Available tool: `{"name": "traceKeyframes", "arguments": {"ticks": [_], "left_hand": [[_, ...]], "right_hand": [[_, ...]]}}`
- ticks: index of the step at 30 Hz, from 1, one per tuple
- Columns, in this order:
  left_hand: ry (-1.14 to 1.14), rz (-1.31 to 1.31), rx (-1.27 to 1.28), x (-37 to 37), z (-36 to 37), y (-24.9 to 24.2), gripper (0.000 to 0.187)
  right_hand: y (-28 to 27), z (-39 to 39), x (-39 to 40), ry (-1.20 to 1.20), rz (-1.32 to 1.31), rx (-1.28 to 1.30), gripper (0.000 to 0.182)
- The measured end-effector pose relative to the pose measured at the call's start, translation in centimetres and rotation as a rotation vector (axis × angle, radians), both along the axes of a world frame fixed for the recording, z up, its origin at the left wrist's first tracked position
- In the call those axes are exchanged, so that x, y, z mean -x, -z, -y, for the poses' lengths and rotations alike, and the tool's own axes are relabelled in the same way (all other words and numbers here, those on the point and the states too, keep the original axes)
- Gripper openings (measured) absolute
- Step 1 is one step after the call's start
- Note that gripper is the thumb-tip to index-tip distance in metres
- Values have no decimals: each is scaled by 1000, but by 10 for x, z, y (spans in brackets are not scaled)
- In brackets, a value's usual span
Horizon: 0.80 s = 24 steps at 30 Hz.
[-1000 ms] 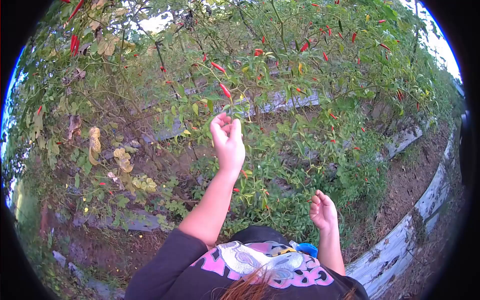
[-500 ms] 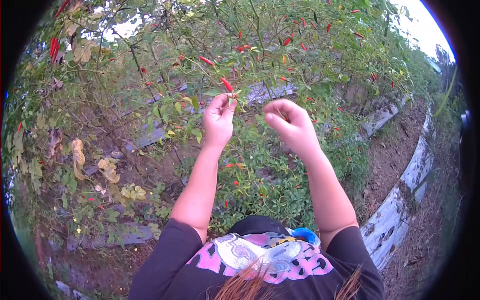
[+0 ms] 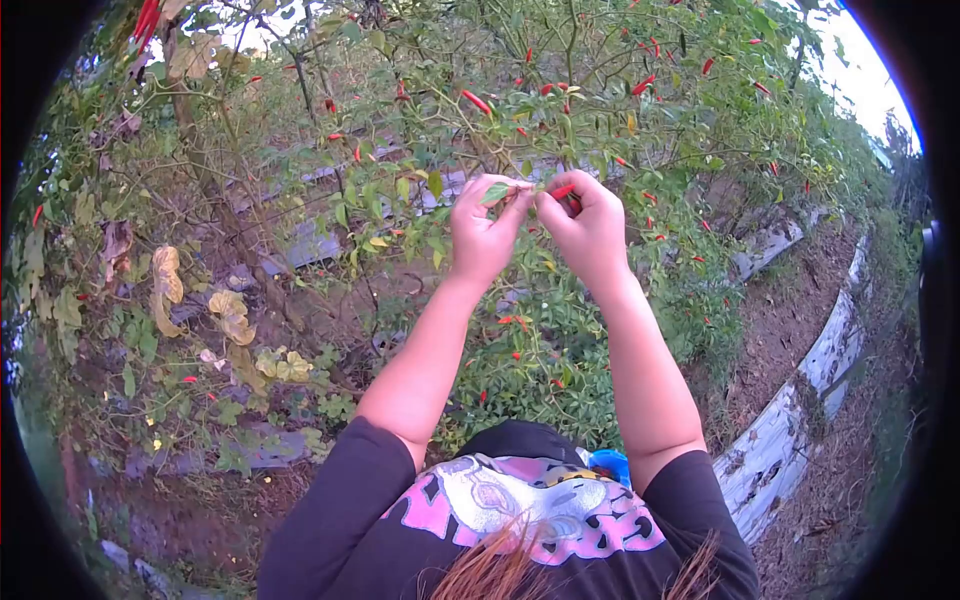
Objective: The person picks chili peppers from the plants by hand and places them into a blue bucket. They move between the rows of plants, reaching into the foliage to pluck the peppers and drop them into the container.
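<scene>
Both hands meet at the chili plant in the head view. My left hand [image 3: 484,232] is closed, thumb and finger pinching a thin twig with a green leaf [image 3: 494,193]. Close against it on the right, my right hand [image 3: 592,232] is closed at the fingertips on a red chili pepper [image 3: 563,191]. The pepper points right, and its stem end lies between the two hands. Whether the stem is still joined to the twig is too small to tell. Another red chili pepper [image 3: 476,102] hangs a little above my hands.
Chili bushes with several red peppers [image 3: 643,85] spread ahead. Dry yellow leaves [image 3: 167,290] hang at the left. Pale plastic sheeting [image 3: 775,465] edges the soil path [image 3: 780,320] on the right. Something blue [image 3: 610,465] sits by my chest, beside a dark rounded thing [image 3: 520,440].
My left hand has shifted right with the twig. My right hand, earlier apart from it, has come up against it and taken hold of the red pepper. The view has tilted slightly.
</scene>
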<state>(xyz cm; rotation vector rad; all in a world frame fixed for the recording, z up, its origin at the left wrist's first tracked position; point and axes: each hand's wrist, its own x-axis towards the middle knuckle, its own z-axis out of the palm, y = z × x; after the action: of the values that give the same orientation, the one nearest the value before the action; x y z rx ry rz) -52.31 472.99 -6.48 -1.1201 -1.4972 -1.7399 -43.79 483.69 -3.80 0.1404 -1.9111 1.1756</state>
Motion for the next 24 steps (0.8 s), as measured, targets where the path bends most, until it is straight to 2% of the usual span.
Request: {"name": "traceKeyframes", "arguments": {"ticks": [2,5,6,7,9,12,13,15,18,19,21,23,24], "left_hand": [[72,123,-89,3,-3,3,5],[51,211,21,7,0,8,9],[139,310,45,6,4,9,20],[48,209,114,5,10,10,36],[24,230,91,-2,25,17,39],[260,390,347,0,61,46,35],[265,426,360,-3,70,56,33],[270,498,385,-17,84,75,29],[176,542,196,-40,97,103,21],[120,483,133,-52,100,110,13],[-103,187,134,-72,105,128,12],[-237,-93,314,-89,106,136,14],[-209,-42,330,-90,102,150,17]], "right_hand": [[15,9,1,42,-125,39,10],[32,17,-10,-89,-117,321,8],[45,11,-13,-292,-74,590,7],[49,9,-28,-497,49,871,4],[76,-1,-40,-582,175,1041,5],[120,-12,-60,-514,325,1225,7],[128,-13,-66,-506,354,1211,11],[136,-12,-78,-523,402,1354,17],[153,-14,-85,-572,425,1307,22],[150,-9,-88,-551,460,1269,23],[141,3,-90,-509,535,1191,25],[147,8,-89,-502,559,1147,21],[146,13,-88,-460,585,1078,21]]}}
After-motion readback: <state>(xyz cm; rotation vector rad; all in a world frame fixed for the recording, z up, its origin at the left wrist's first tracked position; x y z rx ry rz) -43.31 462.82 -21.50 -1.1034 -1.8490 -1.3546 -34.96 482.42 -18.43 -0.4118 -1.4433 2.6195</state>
